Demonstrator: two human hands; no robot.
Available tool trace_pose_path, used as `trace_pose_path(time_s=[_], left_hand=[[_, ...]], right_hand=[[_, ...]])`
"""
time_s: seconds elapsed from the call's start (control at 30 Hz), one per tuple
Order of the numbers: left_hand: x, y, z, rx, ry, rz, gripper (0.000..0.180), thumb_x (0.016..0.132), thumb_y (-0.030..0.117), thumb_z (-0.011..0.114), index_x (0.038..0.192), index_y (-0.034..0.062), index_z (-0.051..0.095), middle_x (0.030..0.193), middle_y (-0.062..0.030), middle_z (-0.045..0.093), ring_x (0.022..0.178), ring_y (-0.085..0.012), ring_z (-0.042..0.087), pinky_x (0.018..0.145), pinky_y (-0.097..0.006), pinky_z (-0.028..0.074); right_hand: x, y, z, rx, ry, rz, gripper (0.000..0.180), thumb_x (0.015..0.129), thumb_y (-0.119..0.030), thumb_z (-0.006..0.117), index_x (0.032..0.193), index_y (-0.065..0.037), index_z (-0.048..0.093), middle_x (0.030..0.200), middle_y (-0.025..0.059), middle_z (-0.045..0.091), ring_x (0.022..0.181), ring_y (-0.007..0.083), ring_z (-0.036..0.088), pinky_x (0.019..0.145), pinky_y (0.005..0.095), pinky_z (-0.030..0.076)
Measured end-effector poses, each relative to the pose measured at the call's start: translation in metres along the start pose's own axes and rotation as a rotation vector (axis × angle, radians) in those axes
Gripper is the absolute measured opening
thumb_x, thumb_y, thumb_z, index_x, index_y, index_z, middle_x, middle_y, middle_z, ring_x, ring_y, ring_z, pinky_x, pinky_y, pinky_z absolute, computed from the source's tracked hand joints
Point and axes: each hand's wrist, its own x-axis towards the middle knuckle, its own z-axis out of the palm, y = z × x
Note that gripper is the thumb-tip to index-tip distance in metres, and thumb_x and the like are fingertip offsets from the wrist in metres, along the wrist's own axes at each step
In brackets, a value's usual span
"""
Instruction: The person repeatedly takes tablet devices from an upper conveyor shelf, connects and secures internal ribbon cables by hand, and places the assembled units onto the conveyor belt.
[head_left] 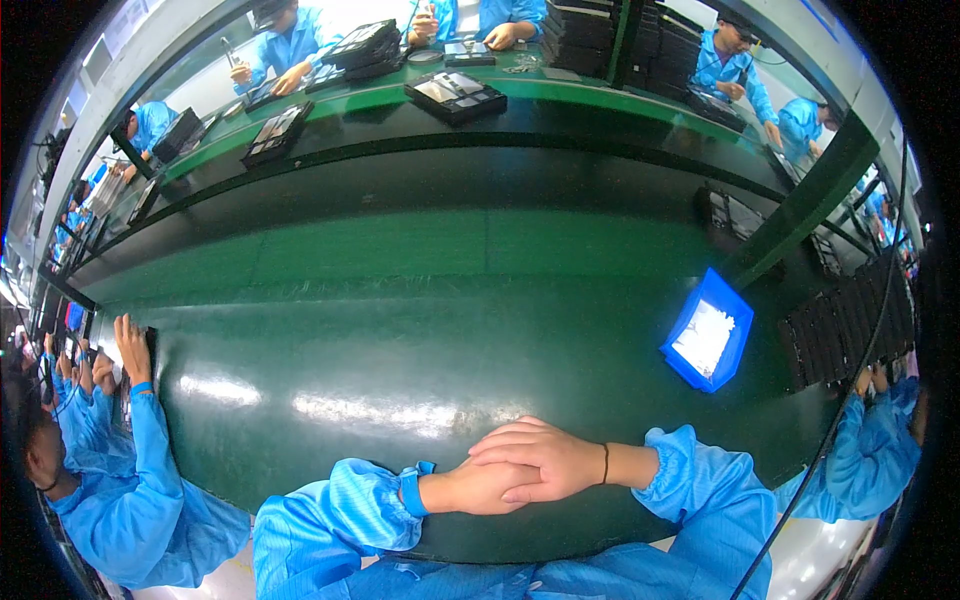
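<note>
My two hands rest together at the near edge of the green tabletop. My right hand lies over the left, its fingers wrapped across the back of it. Beneath it is my left hand, whose fingers are mostly hidden. No tool or part shows in either hand. Both forearms wear blue sleeves, with a blue band at the left wrist and a thin dark band at the right one. To the right, beyond my hands, stands a blue bin containing small white pieces.
Stacked black trays stand at the right. A green post rises behind the bin. Across the far side, a raised line carries a black tray with light parts. A co-worker's hand is at the left edge; other people sit opposite.
</note>
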Motion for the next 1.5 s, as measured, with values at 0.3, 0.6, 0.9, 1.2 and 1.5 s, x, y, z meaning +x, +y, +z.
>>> trace_pose_path(time_s=[0.3, 0.6, 0.9, 1.2, 1.5], left_hand=[[0.0009, 0.0018, -0.0005, 0.006, 0.022, 0.017, 0.022, 0.079, 0.010, 0.061, 0.097, 0.0021, 0.069, 0.096, -0.0178, 0.066, 0.095, -0.0357, 0.062, 0.081, -0.042, 0.050], [0.0014, 0.0047, -0.0026, 0.009, 0.027, 0.025, 0.021, 0.079, 0.010, 0.061, 0.097, 0.0020, 0.069, 0.095, -0.0177, 0.066, 0.094, -0.0357, 0.062, 0.080, -0.042, 0.050], [0.0015, 0.0048, -0.0038, 0.000, 0.010, 0.021, 0.024, 0.078, 0.008, 0.061, 0.099, 0.0011, 0.068, 0.097, -0.0187, 0.066, 0.096, -0.0361, 0.062, 0.083, -0.041, 0.050], [0.0013, 0.0049, -0.0038, -0.001, -0.013, 0.012, 0.026, 0.076, 0.005, 0.061, 0.100, -0.0003, 0.068, 0.098, -0.0194, 0.066, 0.096, -0.0360, 0.062, 0.084, -0.041, 0.049], [0.0025, 0.0074, -0.0064, 0.008, -0.025, -0.004, 0.026, 0.075, 0.005, 0.061, 0.100, -0.0005, 0.068, 0.098, -0.0198, 0.066, 0.097, -0.0363, 0.062, 0.085, -0.041, 0.050]], right_hand=[[-0.0008, 0.0004, 0.0006, -0.004, 0.003, 0.001, 0.053, 0.085, -0.036, 0.068, 0.129, -0.009, 0.057, 0.135, 0.0082, 0.055, 0.124, 0.0274, 0.049, 0.103, 0.0410, 0.034], [-0.0006, -0.0002, 0.0007, -0.003, 0.005, -0.005, 0.054, 0.084, -0.036, 0.068, 0.129, -0.008, 0.057, 0.135, 0.0082, 0.055, 0.124, 0.0270, 0.049, 0.103, 0.0407, 0.034], [-0.0004, -0.0004, 0.0009, -0.005, 0.001, 0.000, 0.053, 0.085, -0.036, 0.068, 0.129, -0.008, 0.057, 0.135, 0.0080, 0.054, 0.124, 0.0274, 0.048, 0.104, 0.0411, 0.034], [-0.0004, -0.0005, 0.0010, -0.013, 0.010, -0.015, 0.053, 0.084, -0.035, 0.068, 0.128, -0.008, 0.057, 0.135, 0.0083, 0.054, 0.123, 0.0278, 0.049, 0.102, 0.0411, 0.035], [-0.0005, -0.0008, 0.0006, -0.008, 0.009, -0.007, 0.054, 0.084, -0.035, 0.069, 0.128, -0.007, 0.057, 0.135, 0.0084, 0.054, 0.123, 0.0278, 0.049, 0.103, 0.0410, 0.035]])
